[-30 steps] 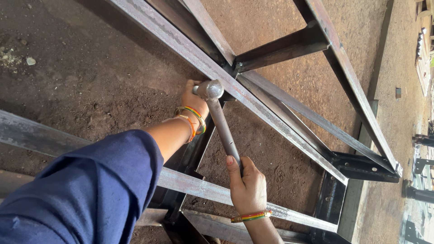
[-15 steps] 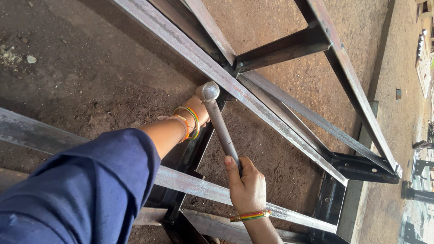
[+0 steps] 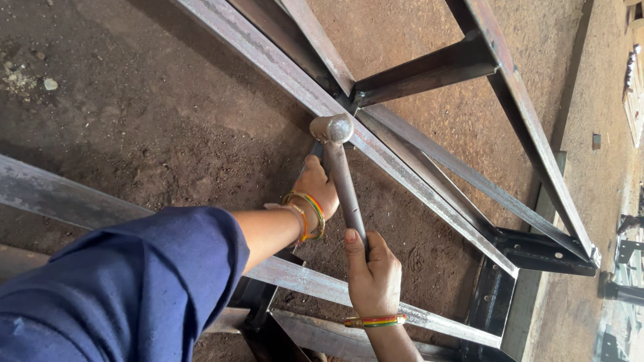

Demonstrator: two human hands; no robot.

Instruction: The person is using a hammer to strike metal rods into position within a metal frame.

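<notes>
My right hand (image 3: pixel 373 276) grips the lower end of a hammer's metal handle (image 3: pixel 349 194). The hammer's rounded steel head (image 3: pixel 331 127) rests against a long diagonal steel bar (image 3: pixel 268 60) of a welded frame. My left hand (image 3: pixel 316 190), with coloured bangles on the wrist and a blue sleeve (image 3: pixel 121 288) behind it, is closed just left of the handle. It pinches a short dark tool (image 3: pixel 314 150) that points at the bar under the hammer head. The handle hides most of that tool.
The frame's dark cross pieces (image 3: pixel 429 70) meet at a joint just right of the hammer head. Another grey bar (image 3: pixel 60 198) runs under my left arm. Bare dirt ground (image 3: pixel 147 114) lies beneath. A concrete strip (image 3: pixel 604 134) and metal parts are on the right.
My left hand slid down the frame toward me, away from the hammer head. The hammer head shifted slightly to the right. My right hand kept its grip on the handle.
</notes>
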